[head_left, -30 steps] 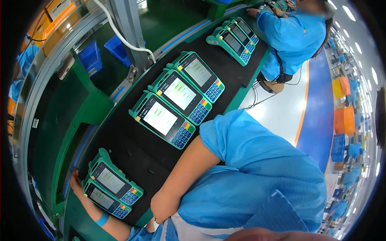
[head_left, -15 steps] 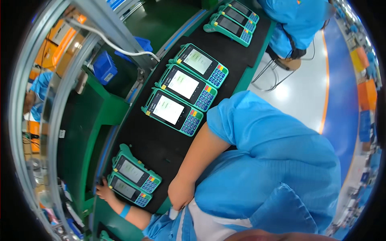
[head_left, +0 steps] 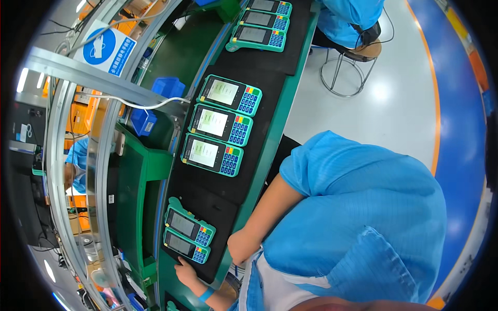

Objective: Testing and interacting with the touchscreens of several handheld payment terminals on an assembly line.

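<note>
Two green handheld payment terminals with dark screens and blue keypads lie side by side on the black mat (head_left: 223,189): a nearer one (head_left: 180,243) and a farther one (head_left: 183,224). My left hand (head_left: 187,273), with a blue band on its wrist, is beside the nearer terminal. Its index finger stretches toward that terminal's edge, and nothing shows in the hand. My right hand (head_left: 244,248) rests close to my body by the bench edge, its fingers turned out of sight. Farther up lie three terminals with lit screens, the nearest of them a green terminal (head_left: 205,153).
Several more terminals (head_left: 254,34) lie at the far end. Blue bins (head_left: 168,87) and a white cable (head_left: 150,104) are by the metal frame (head_left: 88,67) at left. A person in blue (head_left: 345,20) sits on a round stool (head_left: 365,53) at far right.
My left hand has drawn back from the bench's left rail to the nearer terminal's edge. The whole view has turned and shifted; my right hand stays close to my body.
</note>
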Available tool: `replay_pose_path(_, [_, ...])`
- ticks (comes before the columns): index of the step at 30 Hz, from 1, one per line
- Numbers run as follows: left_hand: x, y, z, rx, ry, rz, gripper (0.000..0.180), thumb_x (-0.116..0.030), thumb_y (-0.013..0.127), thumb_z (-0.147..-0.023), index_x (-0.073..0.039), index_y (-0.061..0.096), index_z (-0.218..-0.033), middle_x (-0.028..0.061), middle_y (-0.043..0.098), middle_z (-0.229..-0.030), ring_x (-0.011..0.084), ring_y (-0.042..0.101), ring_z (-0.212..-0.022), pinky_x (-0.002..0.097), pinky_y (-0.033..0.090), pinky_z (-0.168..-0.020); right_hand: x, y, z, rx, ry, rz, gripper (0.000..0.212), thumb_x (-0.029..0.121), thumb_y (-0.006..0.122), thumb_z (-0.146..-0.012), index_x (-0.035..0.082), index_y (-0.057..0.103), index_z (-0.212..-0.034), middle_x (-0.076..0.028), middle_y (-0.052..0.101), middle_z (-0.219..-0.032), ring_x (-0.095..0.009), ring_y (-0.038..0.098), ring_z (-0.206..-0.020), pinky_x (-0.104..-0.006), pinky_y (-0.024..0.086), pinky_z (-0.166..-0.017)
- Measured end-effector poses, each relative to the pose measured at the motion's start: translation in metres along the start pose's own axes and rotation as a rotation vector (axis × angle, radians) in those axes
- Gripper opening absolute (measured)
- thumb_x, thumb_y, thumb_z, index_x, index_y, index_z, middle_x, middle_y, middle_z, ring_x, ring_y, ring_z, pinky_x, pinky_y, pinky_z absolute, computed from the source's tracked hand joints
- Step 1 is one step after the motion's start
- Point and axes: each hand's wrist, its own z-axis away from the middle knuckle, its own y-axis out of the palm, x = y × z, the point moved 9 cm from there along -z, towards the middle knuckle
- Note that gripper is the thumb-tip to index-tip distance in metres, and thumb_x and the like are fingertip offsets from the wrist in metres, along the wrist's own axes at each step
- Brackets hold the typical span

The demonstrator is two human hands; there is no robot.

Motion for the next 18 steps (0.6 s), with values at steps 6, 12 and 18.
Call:
replay_pose_path(6, [0.002,-0.001,-0.002,-0.151,0.024,0.081,0.056,-0.043,0.052,-0.093,0.012,0.060,-0.092,0.0321,0.064,-0.089,0.0480,0.062,-0.083,0.0528,0.049,-0.073,0.005,-0.015,0.014,-0.283,-0.158,-0.081,0.013,0.018,0.061,-0.076,0.008,0.060,-0.084,-0.014,0.063,-0.072,-0.038,0.063,-0.070,-0.0491,0.048,-0.060])
replay_pose_path(12, [0.009,0.011,0.001,-0.184,-0.010,0.113,0.055,-0.043,0.054,-0.090,0.011,0.062,-0.096,0.0316,0.065,-0.090,0.0473,0.062,-0.082,0.0521,0.049,-0.073,-0.001,0.004,-0.015,-0.227,-0.110,-0.001,0.013,0.020,0.061,-0.076,0.009,0.062,-0.081,-0.015,0.065,-0.072,-0.036,0.064,-0.070,-0.0484,0.049,-0.059])
replay_pose_path(18, [-0.021,-0.012,0.004,-0.179,0.120,0.216,0.049,-0.038,0.057,-0.088,0.010,0.060,-0.083,0.0292,0.064,-0.079,0.0466,0.062,-0.074,0.0513,0.048,-0.068,0.005,0.016,-0.055,-0.292,-0.147,0.021,0.012,0.020,0.063,-0.073,0.008,0.060,-0.074,-0.013,0.063,-0.066,-0.035,0.064,-0.067,-0.0475,0.048,-0.056])
